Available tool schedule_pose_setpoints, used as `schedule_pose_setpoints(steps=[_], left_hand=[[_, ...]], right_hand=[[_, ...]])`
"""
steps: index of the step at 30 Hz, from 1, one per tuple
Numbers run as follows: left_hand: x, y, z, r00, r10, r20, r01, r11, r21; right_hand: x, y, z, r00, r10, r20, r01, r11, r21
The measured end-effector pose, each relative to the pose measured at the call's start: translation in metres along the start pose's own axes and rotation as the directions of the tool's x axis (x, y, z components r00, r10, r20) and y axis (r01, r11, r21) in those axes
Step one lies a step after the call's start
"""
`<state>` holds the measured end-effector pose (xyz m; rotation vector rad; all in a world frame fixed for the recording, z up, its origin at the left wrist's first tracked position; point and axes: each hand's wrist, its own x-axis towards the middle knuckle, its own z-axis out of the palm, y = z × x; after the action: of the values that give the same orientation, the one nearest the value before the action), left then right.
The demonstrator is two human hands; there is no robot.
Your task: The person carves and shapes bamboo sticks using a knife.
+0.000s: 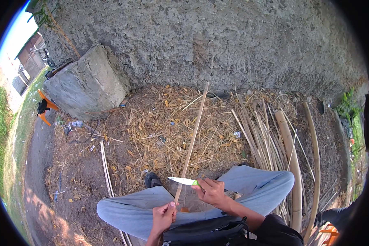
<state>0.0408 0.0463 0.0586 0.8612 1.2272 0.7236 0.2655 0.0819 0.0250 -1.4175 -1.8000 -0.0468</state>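
The left hand (164, 217), at the lower middle of the frame, holds the near end of a strip (192, 143); its grip pinches the wood, with the thumb laid along the top. The strip is long, thin and pale, running from that hand up the middle of the frame, leaning slightly right, to its far end near the foot of the wall (242, 45).

The right hand (210, 192), right of the strip, has its grip wrapped round the green handle of a knife (182, 181). The white blade points left and crosses the strip a little above the left hand; whether the edge touches the wood I cannot tell.

The grey trousers (131, 210) spread to both sides of the hands, knees bent outward, and a dark shoe (152, 179) shows left of the strip. A black bag (205, 233) lies at the lower edge, between the forearms.

Right of centre, a pile (258, 131) of similar strips lies on the ground (86, 184), with a thick pole (290, 164) beside it and a thinner pole (314, 156) farther right. More pale lengths (105, 168) lie at the lower left. Dry leaves (151, 139) litter the middle. A grey block (88, 84) stands at the upper left, with an orange-and-black object (45, 107) beside it.
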Motion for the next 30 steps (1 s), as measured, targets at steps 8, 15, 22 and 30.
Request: schedule_pose_setpoints(steps=[8, 15, 22, 30], left_hand=[[-0.006, -0.009, 0.002, 0.999, 0.051, 0.004, -0.052, 0.995, 0.085], [-0.006, -0.022, -0.014, 0.994, 0.074, 0.077, -0.093, 0.953, 0.289], [-0.011, -0.017, -0.02, 0.996, 0.081, -0.027, -0.067, 0.936, 0.345], [-0.005, -0.015, -0.014, 0.996, 0.077, -0.043, -0.069, 0.984, 0.165]], right_hand=[[0.017, 0.018, 0.002, 0.943, 0.326, -0.071, -0.326, 0.945, 0.005], [0.061, 0.081, -0.024, 0.938, 0.294, -0.185, -0.317, 0.942, -0.109], [0.071, 0.07, -0.054, 0.938, 0.201, -0.284, -0.252, 0.955, -0.156], [0.069, 0.045, -0.065, 0.961, 0.146, -0.236, -0.179, 0.976, -0.125]])
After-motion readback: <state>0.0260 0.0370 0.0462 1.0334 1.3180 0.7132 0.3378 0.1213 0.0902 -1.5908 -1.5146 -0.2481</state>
